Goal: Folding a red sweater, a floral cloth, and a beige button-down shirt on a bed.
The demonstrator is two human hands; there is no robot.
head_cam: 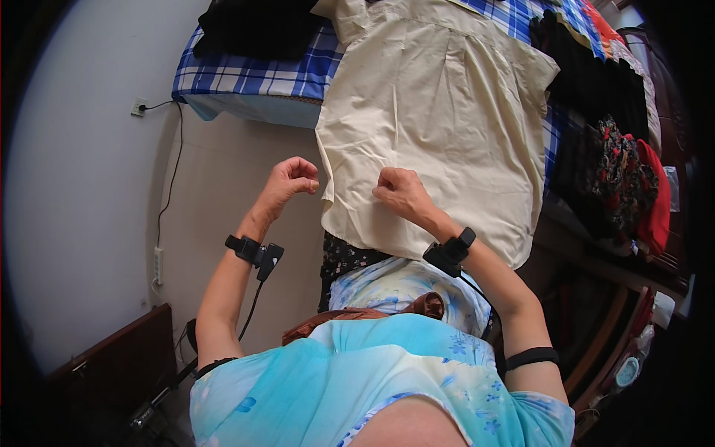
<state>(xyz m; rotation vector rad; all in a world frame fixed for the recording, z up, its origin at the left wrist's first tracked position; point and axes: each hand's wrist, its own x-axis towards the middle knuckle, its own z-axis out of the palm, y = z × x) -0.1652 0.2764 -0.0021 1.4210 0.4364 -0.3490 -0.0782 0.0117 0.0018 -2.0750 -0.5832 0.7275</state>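
A cream short-sleeved shirt [430,117] lies spread over the bed, its lower part hanging over the near edge towards me. My left hand [292,179] is just left of the shirt's side edge, fingers curled with thumb near the fingertips; no cloth shows between them. Above the shirt's lower half is my right hand [403,191], its fingers curled in; whether it pinches any fabric or touches the shirt is not plain. Both wrists wear black straps with small devices.
Dark clothing [257,28] lies on the blue checked bedcover [240,72]. More garments, including a red one [653,195], are piled at right. A black cord [180,151] runs down from a wall socket [138,107]. A brown wooden panel [120,357] stands at lower left.
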